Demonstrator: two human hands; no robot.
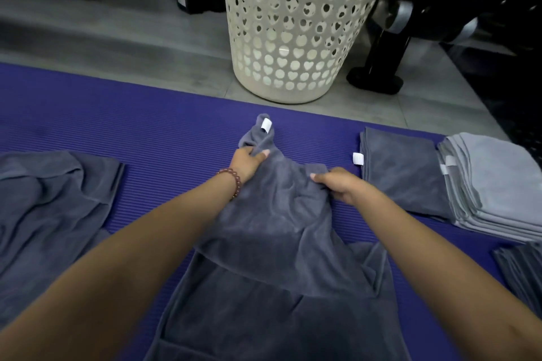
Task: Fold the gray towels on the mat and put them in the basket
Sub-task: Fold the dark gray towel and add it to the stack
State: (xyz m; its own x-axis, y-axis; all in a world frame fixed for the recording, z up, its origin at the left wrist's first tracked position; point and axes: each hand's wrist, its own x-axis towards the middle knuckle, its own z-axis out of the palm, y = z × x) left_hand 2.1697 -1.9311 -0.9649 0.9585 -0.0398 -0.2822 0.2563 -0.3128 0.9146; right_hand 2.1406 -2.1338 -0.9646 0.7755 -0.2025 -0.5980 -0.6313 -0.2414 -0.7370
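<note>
gray towel (272, 243) runs from both grips back toward the person, rumpled, with one layer lapped over another. its near end is cut off by the bottom edge. mat (117, 114), purple and ribbed, lies under the towel and both hands and runs out of view left and right.

basket (293, 23), cream with heart-shaped holes, stands on the gray floor beyond the hands, just past the mat's far edge. its rim is cropped at the top, and whether anything lies inside cannot be told. a loose towel (50, 199) sprawls well to the left of the left hand, partly cut off.

to the right of the right hand are a folded dark towel (401, 176), close by, then a stack of lighter towels (498, 184), cropped at the edge.

left hand (247, 164) clutches the bunched far end of the gray towel, thumb on top and fingers buried in cloth. right hand (340, 184) pinches a fold of the same towel, its fingertips hidden too.

a beaded bracelet (233, 182) circles the left wrist. a white tag (266, 125) stands just beyond the left hand's hold, and a second tag (358, 158) sits on the folded dark towel. any print on either is too small to read.
</note>
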